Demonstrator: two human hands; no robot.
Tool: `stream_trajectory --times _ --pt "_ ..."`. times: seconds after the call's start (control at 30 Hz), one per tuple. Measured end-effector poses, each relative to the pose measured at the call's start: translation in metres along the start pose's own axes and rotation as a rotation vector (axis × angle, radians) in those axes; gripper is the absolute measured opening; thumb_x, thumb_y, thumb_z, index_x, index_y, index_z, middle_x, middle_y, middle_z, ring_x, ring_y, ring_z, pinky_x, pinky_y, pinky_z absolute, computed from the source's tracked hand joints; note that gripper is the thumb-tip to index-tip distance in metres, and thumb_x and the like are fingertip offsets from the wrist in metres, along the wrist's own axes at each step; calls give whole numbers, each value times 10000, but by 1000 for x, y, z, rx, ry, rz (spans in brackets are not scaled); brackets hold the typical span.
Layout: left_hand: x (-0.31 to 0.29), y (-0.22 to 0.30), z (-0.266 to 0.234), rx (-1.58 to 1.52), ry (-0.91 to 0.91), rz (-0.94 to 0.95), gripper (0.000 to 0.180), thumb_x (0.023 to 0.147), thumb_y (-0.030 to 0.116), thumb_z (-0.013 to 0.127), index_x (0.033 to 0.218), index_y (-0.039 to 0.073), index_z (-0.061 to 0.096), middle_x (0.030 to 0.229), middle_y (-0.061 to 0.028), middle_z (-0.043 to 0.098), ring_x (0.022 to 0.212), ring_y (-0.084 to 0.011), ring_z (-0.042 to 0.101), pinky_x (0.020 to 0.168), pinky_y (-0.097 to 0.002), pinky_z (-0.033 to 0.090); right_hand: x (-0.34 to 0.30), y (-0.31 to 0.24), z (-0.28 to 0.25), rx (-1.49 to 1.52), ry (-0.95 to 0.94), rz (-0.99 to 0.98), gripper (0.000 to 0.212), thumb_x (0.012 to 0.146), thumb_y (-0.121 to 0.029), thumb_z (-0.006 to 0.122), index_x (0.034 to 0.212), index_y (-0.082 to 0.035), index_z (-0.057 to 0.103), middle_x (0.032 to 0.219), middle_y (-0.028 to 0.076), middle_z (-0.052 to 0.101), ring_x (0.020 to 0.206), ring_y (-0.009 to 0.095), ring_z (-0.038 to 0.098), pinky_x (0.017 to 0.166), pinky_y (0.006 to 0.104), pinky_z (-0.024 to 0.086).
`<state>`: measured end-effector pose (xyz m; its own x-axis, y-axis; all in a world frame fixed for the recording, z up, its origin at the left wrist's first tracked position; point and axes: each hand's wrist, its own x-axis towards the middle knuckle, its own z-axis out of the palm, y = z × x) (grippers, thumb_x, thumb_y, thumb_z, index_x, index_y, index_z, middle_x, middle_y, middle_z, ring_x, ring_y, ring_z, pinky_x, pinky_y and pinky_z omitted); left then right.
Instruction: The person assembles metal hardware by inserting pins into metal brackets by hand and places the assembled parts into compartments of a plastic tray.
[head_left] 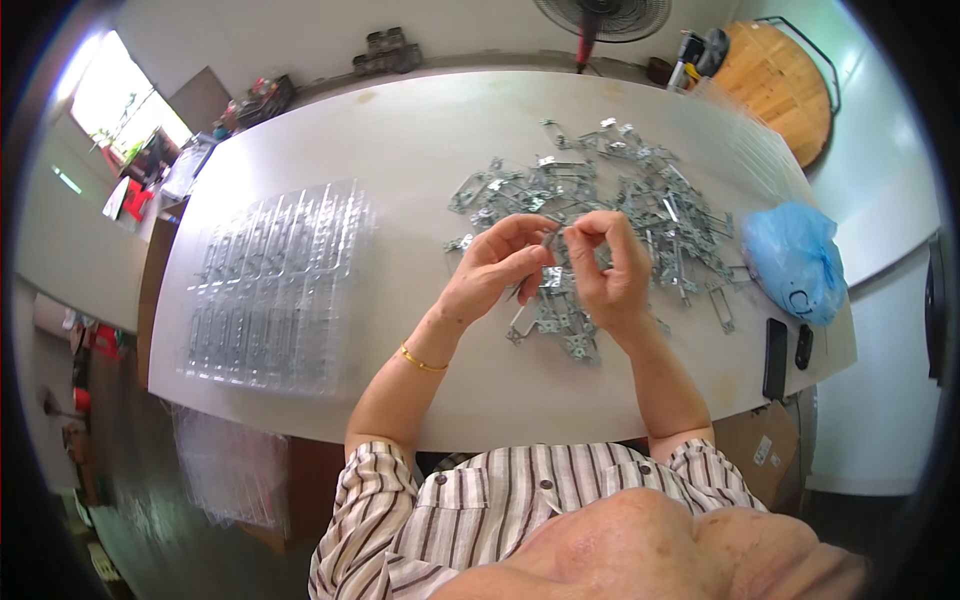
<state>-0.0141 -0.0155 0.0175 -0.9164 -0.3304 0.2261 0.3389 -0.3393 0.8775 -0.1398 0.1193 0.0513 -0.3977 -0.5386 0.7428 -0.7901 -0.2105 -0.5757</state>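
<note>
My left hand (492, 268) is closed on a small grey metal bracket (549, 240), held up over the table's middle. Close beside it, my right hand (612, 268) has thumb and forefinger pinched at the bracket's other end; whatever lies between those fingertips is too small to make out. Behind and beneath both hands spreads a loose heap of similar thin metal brackets (685, 215). To the left lies a clear plastic tray (275, 285) with rows of compartments, metal parts showing in them.
The white table (410, 130) carries a tied blue plastic bag (795, 262) at right, with a black phone (775, 358) and a small black device (804, 347) nearer me. More clear trays (750, 135) lie at the far right. Below the left edge sit stacked clear trays (230, 465).
</note>
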Motion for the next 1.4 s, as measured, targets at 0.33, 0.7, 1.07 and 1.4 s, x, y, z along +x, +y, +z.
stream_trajectory --times 0.33,0.7,1.07,1.4 --pt "0 31 0 355 19 -81 382 942 161 694 1292 28 620 880 27 630 662 -24 522 530 -191 393 9 -6 -14 387 -396 462 216 1058 -131 508 1240 -36 575 800 49 670 672 103 629 605 258 509" --pt "2 49 20 763 -148 62 293 850 97 719 1130 18 696 756 17 603 653 -44 479 571 -239 407 13 -17 -37 432 -389 571 132 1035 -158 570 1000 -30 577 690 26 630 572 67 583 501 217 454" --pt "3 47 0 175 45 -113 257 944 145 636 1157 13 694 787 -48 659 543 -64 503 466 -205 372 14 -21 -30 262 -165 310 85 1031 -120 585 982 -51 575 683 -23 559 558 28 499 488 198 382" --pt "0 34 -5 -157 29 -43 313 1001 218 541 1211 -10 591 855 -148 667 454 -82 449 388 -210 304 9 -24 -32 117 -259 293 97 949 -79 658 1033 -53 616 710 76 644 567 154 589 538 298 459"
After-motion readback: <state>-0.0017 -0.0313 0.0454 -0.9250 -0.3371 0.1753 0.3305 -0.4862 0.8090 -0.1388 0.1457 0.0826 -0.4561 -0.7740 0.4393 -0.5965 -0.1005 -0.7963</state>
